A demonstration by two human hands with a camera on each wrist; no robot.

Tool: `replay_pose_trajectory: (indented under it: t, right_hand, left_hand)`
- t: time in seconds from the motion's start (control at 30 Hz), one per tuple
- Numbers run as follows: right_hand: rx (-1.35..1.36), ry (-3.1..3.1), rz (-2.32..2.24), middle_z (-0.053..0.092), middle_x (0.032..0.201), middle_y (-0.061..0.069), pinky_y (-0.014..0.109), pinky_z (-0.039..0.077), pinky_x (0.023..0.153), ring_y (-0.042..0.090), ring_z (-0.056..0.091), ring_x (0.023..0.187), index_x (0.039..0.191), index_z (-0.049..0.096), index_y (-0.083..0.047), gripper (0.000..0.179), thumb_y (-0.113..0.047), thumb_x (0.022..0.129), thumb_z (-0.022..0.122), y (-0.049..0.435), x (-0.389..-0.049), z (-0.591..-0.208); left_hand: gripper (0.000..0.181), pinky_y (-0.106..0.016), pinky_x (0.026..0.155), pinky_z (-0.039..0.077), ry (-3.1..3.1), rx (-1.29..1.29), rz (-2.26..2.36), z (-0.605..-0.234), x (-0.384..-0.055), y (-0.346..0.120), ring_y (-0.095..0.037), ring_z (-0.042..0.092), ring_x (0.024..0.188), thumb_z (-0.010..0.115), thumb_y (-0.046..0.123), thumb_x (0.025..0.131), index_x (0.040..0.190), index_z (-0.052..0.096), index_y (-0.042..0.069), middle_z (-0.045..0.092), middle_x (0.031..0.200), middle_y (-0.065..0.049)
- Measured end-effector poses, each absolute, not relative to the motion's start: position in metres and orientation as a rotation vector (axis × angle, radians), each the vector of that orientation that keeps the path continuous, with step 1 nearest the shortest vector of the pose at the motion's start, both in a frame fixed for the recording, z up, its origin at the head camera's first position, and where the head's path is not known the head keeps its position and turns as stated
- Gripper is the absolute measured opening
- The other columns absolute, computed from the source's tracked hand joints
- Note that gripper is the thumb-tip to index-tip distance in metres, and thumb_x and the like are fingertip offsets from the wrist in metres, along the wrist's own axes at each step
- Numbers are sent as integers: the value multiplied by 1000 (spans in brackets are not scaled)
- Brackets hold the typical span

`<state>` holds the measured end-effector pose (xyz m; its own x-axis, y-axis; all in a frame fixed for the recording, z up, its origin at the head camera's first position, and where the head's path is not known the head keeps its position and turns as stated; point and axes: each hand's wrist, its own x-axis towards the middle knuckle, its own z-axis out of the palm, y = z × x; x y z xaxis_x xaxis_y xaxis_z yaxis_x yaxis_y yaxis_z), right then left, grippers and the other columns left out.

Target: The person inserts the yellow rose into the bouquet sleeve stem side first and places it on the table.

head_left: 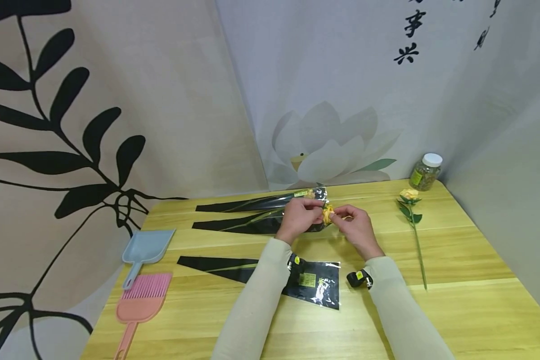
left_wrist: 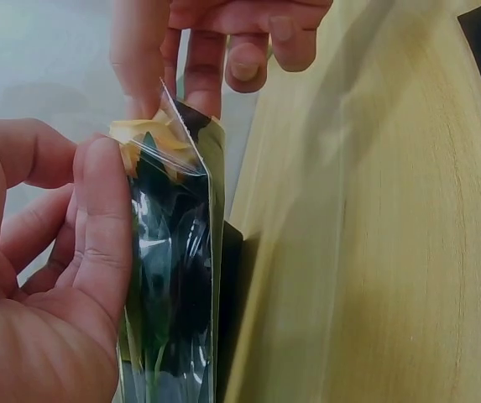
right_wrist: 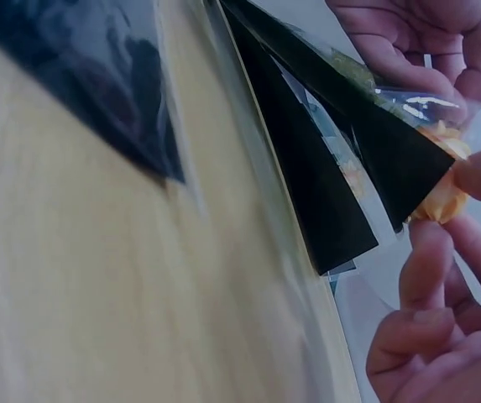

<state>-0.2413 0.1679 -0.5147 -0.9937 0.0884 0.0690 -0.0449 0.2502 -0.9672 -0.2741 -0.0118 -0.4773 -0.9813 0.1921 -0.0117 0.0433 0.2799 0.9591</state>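
A yellow artificial rose (head_left: 327,214) sits in a black-backed clear flower sleeve (head_left: 245,223), its bloom at the sleeve's wide mouth. My left hand (head_left: 298,218) pinches the sleeve's clear edge beside the petals; the left wrist view shows its thumb and fingers there. From the other side my right hand (head_left: 356,229) pinches the bloom (right_wrist: 441,197) between thumb and fingers. The stem runs down inside the sleeve, under the film. Behind it lies another sleeved rose (head_left: 270,201). Nearer me, a flat black sleeve (head_left: 315,285) with a stem inside is partly covered by my left forearm.
A loose yellow rose (head_left: 409,195) with leaves lies on the right of the wooden table (head_left: 468,300). Behind it stands a white-lidded jar (head_left: 425,172). On the left are a blue dustpan (head_left: 148,246) and a pink brush (head_left: 139,305). Fabric hangs along the back edge.
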Motion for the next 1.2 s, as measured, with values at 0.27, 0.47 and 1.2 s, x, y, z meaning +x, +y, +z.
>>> replay_pose_trajectory:
  t: [0.27,0.47,1.2]
  right_hand:
    - [-56,-2429,1850,70,96,5,26,56,60,19,64,76,112,76,-2,27,-22,95,78,165,-241,-511]
    - [-46,-2479,1805,71,99,9,25,55,60,16,63,74,114,77,-4,28,-25,96,77,164,-242,-511]
    - [150,-2620,1754,78,113,17,27,48,51,20,62,64,126,76,-3,35,-28,102,71,158,-248,-509]
  left_hand:
    - [19,-26,67,65,2411,229,1803,-477,-274,-14,-11,75,70,71,6,94,108,84,9,80,90,-5]
    - [18,-26,67,65,2407,220,1813,-478,-274,-13,-10,75,69,71,5,94,106,84,9,80,91,-5]
    - [18,-27,66,64,2388,342,1783,-481,-275,-14,-10,74,71,72,8,97,111,83,4,80,96,-6]
